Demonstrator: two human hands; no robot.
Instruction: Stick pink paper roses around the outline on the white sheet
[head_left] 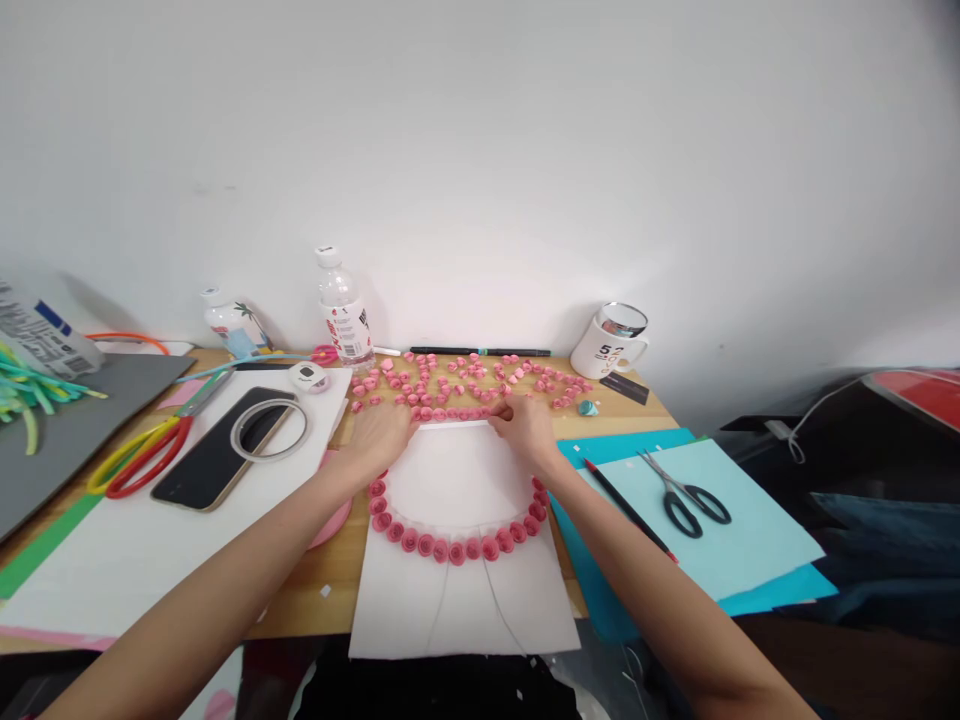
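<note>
A white sheet lies before me at the table's front, bearing a ring of pink rolled paper roses. Two thin curved pencil lines run down its lower part. My left hand rests at the ring's upper left, back upward, its fingers curled down and mostly hidden. At the upper right, my right hand is closed, thumb and forefinger pinching at a rose in the top row. Both hands cover parts of the ring. Behind them many loose small pink roses are scattered.
At left lie a phone, a tape roll and red-and-yellow scissors. A water bottle and a mug stand by the wall. On the right, blue sheets carry black scissors and a black pencil.
</note>
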